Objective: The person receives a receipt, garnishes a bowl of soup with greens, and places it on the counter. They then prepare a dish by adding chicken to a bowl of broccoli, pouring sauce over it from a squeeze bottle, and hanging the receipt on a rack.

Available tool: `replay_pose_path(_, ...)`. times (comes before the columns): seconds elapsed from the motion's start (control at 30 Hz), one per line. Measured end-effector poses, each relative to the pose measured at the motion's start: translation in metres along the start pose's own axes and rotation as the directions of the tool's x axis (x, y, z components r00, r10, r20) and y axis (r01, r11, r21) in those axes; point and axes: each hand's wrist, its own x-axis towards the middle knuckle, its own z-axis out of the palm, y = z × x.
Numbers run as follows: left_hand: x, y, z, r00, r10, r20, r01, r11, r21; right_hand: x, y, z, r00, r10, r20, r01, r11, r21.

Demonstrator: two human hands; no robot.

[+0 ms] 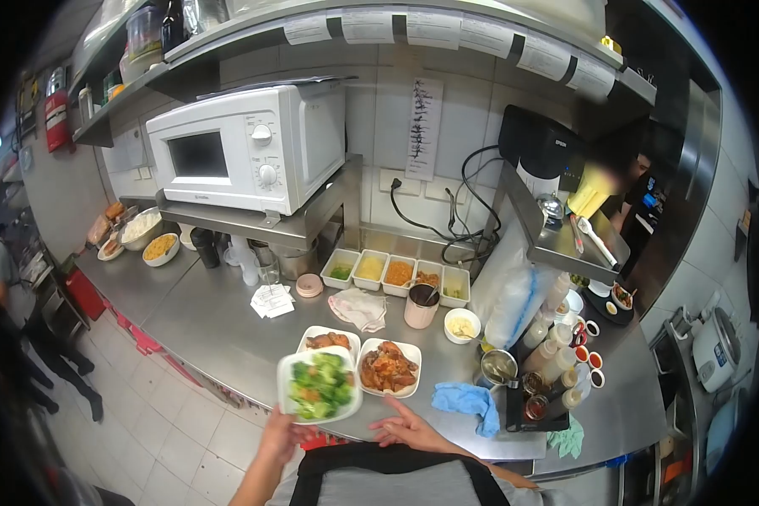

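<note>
My left hand (282, 437) grips the near left edge of a white square bowl of broccoli (319, 386), holding it up at the counter's front edge. Pieces of something orange show among the broccoli. Behind it, partly covered by it in this view, sits a second white bowl holding browned meat (329, 340). To the right, a white square bowl of roasted chicken pieces (389, 368) rests on the steel counter. Just below that bowl is my right hand (406, 427), its index finger stretched out and nothing in its grasp.
Several small tubs of toppings (399, 271) line the wall behind a crumpled cloth (358, 310) and a pink jar (421, 308). A blue cloth (466, 406) and a rack of sauce bottles (557, 371) stand right. The microwave (244, 152) sits on a raised shelf; people stand far left and right.
</note>
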Motion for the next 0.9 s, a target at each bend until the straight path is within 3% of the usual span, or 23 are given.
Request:
replay_pose_path(0.03, -0.001, -0.003, 0.014, 0.995, -0.06, 0.084, 0.057, 0.998, 0.037, 0.0, -0.001, 0.001, 0.997, 0.038, 0.06, -0.051, 0.967, 0.251)
replay_pose_path(0.13, 0.014, -0.034, 0.029, 0.935, -0.161, 0.316, 0.142, 0.986, 0.082, -0.004, -0.003, -0.011, 0.983, 0.053, 0.177, -0.122, 0.905, 0.407)
replay_pose_path(0.27, 0.017, -0.049, 0.06, 0.936, -0.253, 0.245, 0.2, 0.954, 0.222, -0.032, -0.005, -0.026, 0.995, 0.076, 0.06, -0.096, 0.861, 0.5)
replay_pose_path(0.37, 0.014, -0.043, 0.091, 0.91, -0.26, 0.323, 0.182, 0.951, 0.25, -0.056, -0.017, -0.031, 0.995, 0.07, -0.068, -0.025, 0.856, 0.517)
replay_pose_path(0.4, 0.011, -0.033, 0.108, 0.887, -0.312, 0.341, 0.181, 0.913, 0.365, -0.066, -0.025, -0.031, 0.992, 0.027, -0.127, 0.048, 0.835, 0.548)
replay_pose_path(0.5, 0.003, -0.025, 0.15, 0.769, -0.203, 0.606, 0.013, 0.953, 0.304, -0.109, -0.059, -0.039, 0.942, -0.022, -0.336, 0.199, 0.842, 0.502)
replay_pose_path(0.53, -0.003, -0.022, 0.165, 0.714, -0.115, 0.69, -0.12, 0.951, 0.283, -0.128, -0.073, -0.043, 0.925, -0.053, -0.376, 0.262, 0.807, 0.53)
replay_pose_path(0.63, 0.002, -0.047, 0.192, 0.729, 0.02, 0.685, -0.323, 0.892, 0.317, -0.193, -0.1, -0.069, 0.885, -0.139, -0.444, 0.386, 0.752, 0.535)
replay_pose_path(0.77, 0.005, -0.107, 0.214, 0.811, 0.275, 0.516, -0.509, 0.768, 0.389, -0.282, -0.135, -0.09, 0.682, -0.225, -0.696, 0.567, 0.764, 0.308)
replay_pose_path(0.83, 0.01, -0.148, 0.218, 0.837, 0.441, 0.324, -0.547, 0.705, 0.452, -0.325, -0.145, -0.107, 0.572, -0.252, -0.78, 0.618, 0.758, 0.208)
replay_pose_path(0.9, 0.015, -0.181, 0.216, 0.795, 0.582, 0.172, -0.55, 0.573, 0.607, -0.364, -0.149, -0.126, 0.468, -0.271, -0.841, 0.65, 0.75, 0.121)
